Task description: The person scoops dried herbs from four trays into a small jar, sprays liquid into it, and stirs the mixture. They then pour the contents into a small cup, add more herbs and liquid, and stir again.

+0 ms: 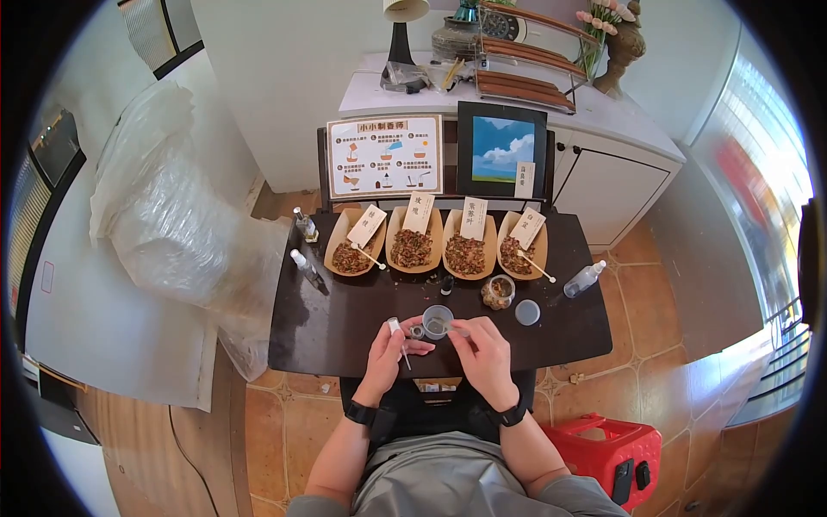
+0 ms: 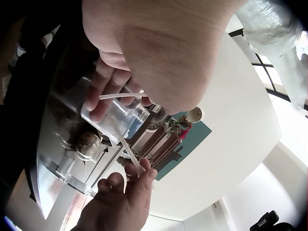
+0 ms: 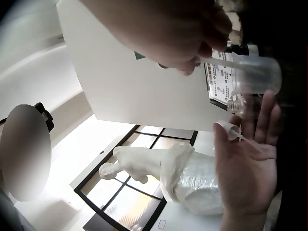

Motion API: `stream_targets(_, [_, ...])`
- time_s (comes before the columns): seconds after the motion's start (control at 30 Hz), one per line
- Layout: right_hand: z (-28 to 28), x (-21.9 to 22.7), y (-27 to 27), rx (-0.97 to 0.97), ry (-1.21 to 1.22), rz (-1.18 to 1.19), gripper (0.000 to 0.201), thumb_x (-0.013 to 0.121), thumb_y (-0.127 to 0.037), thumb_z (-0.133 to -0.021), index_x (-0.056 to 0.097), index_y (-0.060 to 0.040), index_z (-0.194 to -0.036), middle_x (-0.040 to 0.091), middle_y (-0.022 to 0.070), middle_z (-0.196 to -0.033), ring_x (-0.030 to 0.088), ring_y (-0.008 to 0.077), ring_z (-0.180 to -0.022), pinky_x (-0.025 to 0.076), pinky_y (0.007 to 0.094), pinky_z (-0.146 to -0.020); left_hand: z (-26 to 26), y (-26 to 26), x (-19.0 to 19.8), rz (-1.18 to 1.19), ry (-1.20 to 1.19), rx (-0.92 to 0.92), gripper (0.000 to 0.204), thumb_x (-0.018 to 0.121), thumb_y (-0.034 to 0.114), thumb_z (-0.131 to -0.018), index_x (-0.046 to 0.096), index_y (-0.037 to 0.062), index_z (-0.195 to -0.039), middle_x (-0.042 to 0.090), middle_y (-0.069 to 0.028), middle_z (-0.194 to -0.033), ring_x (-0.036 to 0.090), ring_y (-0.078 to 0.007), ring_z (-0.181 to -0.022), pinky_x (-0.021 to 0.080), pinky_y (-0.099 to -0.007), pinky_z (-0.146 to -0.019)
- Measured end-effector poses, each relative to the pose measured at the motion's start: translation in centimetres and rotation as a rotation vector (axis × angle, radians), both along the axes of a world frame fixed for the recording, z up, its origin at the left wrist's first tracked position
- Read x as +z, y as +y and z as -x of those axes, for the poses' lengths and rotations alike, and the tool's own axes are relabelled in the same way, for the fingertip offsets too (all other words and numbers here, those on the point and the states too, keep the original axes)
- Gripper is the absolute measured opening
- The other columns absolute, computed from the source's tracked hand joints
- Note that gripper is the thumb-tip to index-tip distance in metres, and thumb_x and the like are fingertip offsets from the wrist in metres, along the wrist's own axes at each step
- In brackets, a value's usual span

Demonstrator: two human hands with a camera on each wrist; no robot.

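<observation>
My left hand (image 1: 384, 355) pinches a white spray pump head (image 3: 227, 130) by thumb and fingers, its thin dip tube (image 2: 120, 96) sticking out. The outstretched fingers of that hand lie against a clear plastic cup (image 1: 438, 321). Beside the cup, by the same fingers, is a small clear bottle (image 3: 236, 106) with a bare threaded neck. My right hand (image 1: 484, 355) pinches a thin pale stick (image 2: 128, 150) between thumb and fingertips; its lower end reaches into the cup.
Several paper trays (image 1: 412, 263) of dried herbs with label cards line the dark table (image 1: 362, 302). Ahead of my hands stand a jar (image 1: 498, 292), a round lid (image 1: 527, 312) and a small dark bottle (image 1: 447, 285). Spray bottles (image 1: 585, 280) stand at both sides; an instruction board (image 1: 384, 155) is behind.
</observation>
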State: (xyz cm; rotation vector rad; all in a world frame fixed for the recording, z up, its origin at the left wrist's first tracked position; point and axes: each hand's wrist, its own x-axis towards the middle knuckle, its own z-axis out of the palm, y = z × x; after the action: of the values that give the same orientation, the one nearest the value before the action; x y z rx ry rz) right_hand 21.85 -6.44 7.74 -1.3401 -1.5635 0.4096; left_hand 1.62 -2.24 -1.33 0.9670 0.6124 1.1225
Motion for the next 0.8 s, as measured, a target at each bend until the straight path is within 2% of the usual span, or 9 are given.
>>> stream_targets(0.03, [0.0,-0.57,0.14,0.002,-0.028,-0.024,0.013,0.077,-0.01,-0.094,0.076,-0.0054,-0.106,0.07,0.0111,-0.095,0.072,0.0281,-0.073,0.056,0.0358,-0.062,0.02,-0.01,0.09,-0.011,0.003,-0.001,0.027,0.041,0.032,-0.116,0.048,0.0063,-0.118,0.052,-0.0262,-0.151,0.075,-0.0399,-0.105,0.059,-0.0493,-0.092])
stream_targets(0.27, [-0.25,-0.82,0.33,-0.004,-0.055,-0.076,0.011,0.076,-0.01,-0.095,0.076,-0.0055,-0.105,0.07,0.0104,-0.094,0.071,0.0281,-0.071,0.055,0.0364,-0.06,-0.01,-0.01,0.26,-0.007,0.018,0.002,0.027,0.041,0.032,-0.116,0.048,0.0058,-0.117,0.051,-0.0261,-0.151,0.075,-0.0399,-0.105,0.059,-0.0491,-0.092])
stream_targets(0.37, [-0.12,-0.78,0.28,-0.013,-0.026,-0.024,0.012,0.076,-0.01,-0.095,0.076,-0.0051,-0.106,0.07,0.0107,-0.094,0.069,0.0273,-0.068,0.054,0.0361,-0.059,0.03,0.01,0.38,-0.006,0.016,-0.003,0.027,0.041,0.032,-0.116,0.047,0.0057,-0.118,0.051,-0.0262,-0.151,0.075,-0.0399,-0.105,0.059,-0.0485,-0.092])
stream_targets(0.43, [-0.11,-0.95,0.26,-0.017,-0.023,-0.044,0.013,0.077,-0.01,-0.095,0.075,-0.0049,-0.107,0.069,0.0107,-0.093,0.068,0.0264,-0.066,0.054,0.0357,-0.058,-0.01,-0.03,0.36,-0.004,0.009,-0.002,0.025,0.038,0.028,-0.117,0.045,0.0041,-0.116,0.053,-0.0244,-0.152,0.076,-0.0353,-0.106,0.061,-0.0415,-0.091])
stream_targets(0.8, [0.11,-0.59,0.3,-0.02,-0.012,-0.029,0.014,0.077,-0.01,-0.094,0.075,-0.0047,-0.107,0.069,0.0099,-0.092,0.067,0.0228,-0.064,0.052,0.0348,-0.057,-0.05,-0.09,0.41,-0.009,0.007,0.0,0.026,0.037,0.029,-0.117,0.045,0.0039,-0.117,0.053,-0.0244,-0.153,0.076,-0.0349,-0.106,0.061,-0.0413,-0.09])
